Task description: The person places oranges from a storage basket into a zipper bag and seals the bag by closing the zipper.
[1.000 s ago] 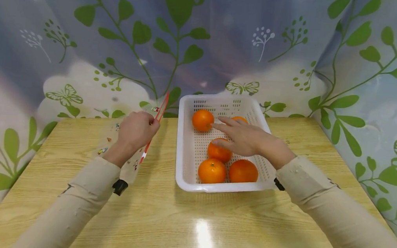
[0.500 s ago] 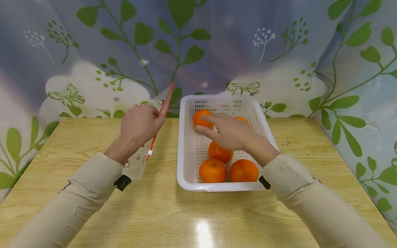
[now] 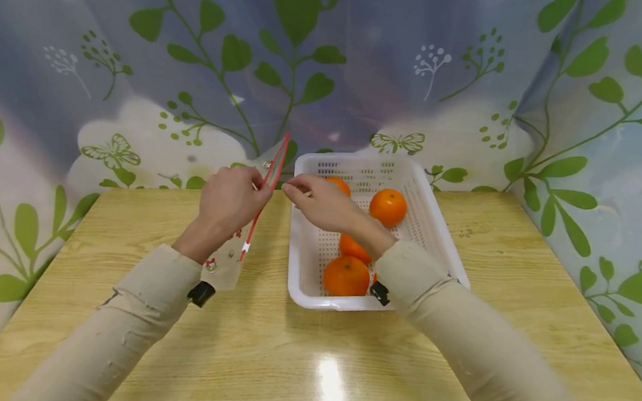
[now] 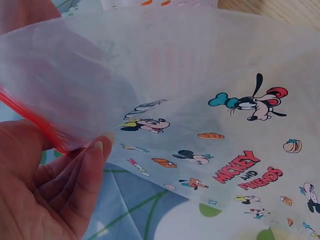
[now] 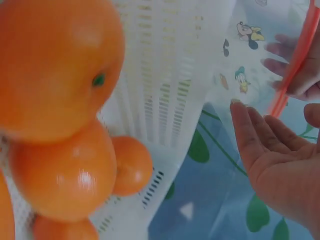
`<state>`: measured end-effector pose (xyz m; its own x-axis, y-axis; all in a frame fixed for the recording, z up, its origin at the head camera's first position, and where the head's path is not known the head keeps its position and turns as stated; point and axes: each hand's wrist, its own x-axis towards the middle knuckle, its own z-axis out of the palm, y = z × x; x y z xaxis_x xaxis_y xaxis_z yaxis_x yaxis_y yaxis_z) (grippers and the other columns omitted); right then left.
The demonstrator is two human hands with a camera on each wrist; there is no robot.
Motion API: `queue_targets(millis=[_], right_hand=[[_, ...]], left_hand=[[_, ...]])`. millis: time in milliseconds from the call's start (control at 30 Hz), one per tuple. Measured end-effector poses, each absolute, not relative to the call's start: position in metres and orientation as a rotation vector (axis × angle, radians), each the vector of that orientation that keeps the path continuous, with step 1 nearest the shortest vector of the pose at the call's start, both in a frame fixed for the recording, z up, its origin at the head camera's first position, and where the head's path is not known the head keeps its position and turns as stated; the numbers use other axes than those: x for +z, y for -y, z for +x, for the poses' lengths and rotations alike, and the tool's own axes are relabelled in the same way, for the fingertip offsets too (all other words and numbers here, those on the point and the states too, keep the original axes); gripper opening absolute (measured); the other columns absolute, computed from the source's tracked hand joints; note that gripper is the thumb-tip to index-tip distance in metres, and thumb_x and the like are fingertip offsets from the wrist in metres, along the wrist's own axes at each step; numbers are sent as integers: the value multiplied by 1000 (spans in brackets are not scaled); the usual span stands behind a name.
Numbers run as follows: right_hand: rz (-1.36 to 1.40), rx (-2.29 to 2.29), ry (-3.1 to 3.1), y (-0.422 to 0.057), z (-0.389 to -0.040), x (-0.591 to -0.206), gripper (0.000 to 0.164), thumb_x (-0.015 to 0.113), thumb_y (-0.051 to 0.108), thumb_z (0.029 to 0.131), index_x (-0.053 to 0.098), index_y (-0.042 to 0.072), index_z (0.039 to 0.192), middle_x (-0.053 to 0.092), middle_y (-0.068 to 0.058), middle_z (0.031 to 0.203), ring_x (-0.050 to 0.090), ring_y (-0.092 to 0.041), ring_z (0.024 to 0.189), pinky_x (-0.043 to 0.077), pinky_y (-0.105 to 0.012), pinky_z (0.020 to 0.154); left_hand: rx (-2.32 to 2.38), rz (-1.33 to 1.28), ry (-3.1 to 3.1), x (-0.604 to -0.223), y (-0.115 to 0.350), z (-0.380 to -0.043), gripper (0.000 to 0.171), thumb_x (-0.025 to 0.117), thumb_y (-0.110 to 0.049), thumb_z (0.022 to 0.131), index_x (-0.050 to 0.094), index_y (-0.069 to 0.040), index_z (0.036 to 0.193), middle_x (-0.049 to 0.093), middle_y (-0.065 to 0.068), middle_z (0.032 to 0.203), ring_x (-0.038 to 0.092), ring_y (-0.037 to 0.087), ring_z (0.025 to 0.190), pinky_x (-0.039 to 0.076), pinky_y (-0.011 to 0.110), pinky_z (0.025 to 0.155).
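Observation:
My left hand (image 3: pixel 230 202) pinches a clear zip bag (image 4: pixel 250 140) by its red zip edge. Small cartoon figures are printed on the bag, and its mouth gapes a little in the left wrist view. My right hand (image 3: pixel 327 204) is over the left rim of a white plastic basket (image 3: pixel 296 256), its bent fingers close to the red edge and holding nothing. Inside the basket sit several oranges; one orange (image 3: pixel 388 207) lies near the back, another orange (image 3: pixel 347 276) at the front. My right hand and forearm partly cover the others.
The basket and hands are above a light wooden table (image 3: pixel 272 362). Behind the table and to its sides hangs a cloth (image 3: pixel 360 83) printed with leaves and butterflies. The basket stands near the table's back edge.
My right hand has moved left from over the oranges to beside the bag's red edge. My left hand has shifted slightly right and keeps its pinch on the bag.

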<state>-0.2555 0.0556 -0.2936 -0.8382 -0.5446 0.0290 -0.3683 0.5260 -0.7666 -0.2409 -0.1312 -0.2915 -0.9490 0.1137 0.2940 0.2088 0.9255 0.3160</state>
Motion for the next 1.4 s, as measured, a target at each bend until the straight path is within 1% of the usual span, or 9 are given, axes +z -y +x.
queue_targets(millis=[200,367,533,733,867,933,1167,1267,1400], right_hand=[[-629,-1410,-2406,-43,-262,-298,41,39,35,104,54,5,127,60,-9,112,64,-21,93,55,-33,73],[-509,-1489,-2308,-36,-268,-303,37,41,30,104,57,3,123,63,-16,108,66,-25,90,56,-34,72],[-404,-1543,-2196,-31,-271,-303,31,43,24,103,60,1,114,66,-16,97,69,-26,81,57,-36,67],[-344,-1562,-2099,-26,-270,-298,23,44,17,102,57,-1,109,65,-26,105,70,-29,78,57,-38,64],[-322,-1527,-2119,-27,-270,-298,19,48,15,101,54,-3,101,68,-23,99,71,-25,72,57,-37,67],[-320,-1502,-2137,-29,-270,-298,18,47,15,101,51,-3,99,69,-21,95,70,-23,69,57,-37,67],[-413,-1349,-2239,-42,-264,-294,28,39,21,102,49,-5,106,70,-17,90,70,-28,74,57,-39,63],[-425,-1300,-2282,-49,-266,-297,25,37,20,101,50,-1,103,70,-15,87,69,-28,74,56,-35,60],[-449,-1272,-2289,-64,-269,-300,21,37,18,101,51,1,101,70,-17,90,69,-28,77,55,-34,61]], left_hand=[[-521,-274,2800,-294,128,-240,25,58,-26,90,72,-7,84,60,4,58,49,17,39,39,30,37],[-524,-281,2788,-294,126,-239,22,58,-23,88,72,-7,85,62,5,64,52,18,43,41,31,39],[-540,-269,2801,-293,126,-240,19,59,-22,86,72,-9,84,64,5,66,54,20,45,43,33,42],[-612,-288,2824,-294,129,-241,17,59,-19,86,71,-7,83,65,4,65,54,17,43,42,30,41],[-651,-291,2850,-293,135,-242,17,59,-18,87,71,-6,82,64,4,61,52,16,42,41,29,41],[-639,-285,2861,-290,139,-243,18,59,-19,87,72,-7,83,66,4,66,55,17,47,43,30,44],[-654,-188,3009,-269,172,-244,19,56,-23,88,62,-7,80,66,4,64,63,15,53,42,30,44],[-639,-132,3065,-262,189,-246,21,55,-24,89,57,-7,78,66,5,65,64,17,55,43,32,45],[-710,-76,3093,-254,211,-249,25,54,-27,92,53,-4,81,67,10,74,66,19,60,50,33,51]])
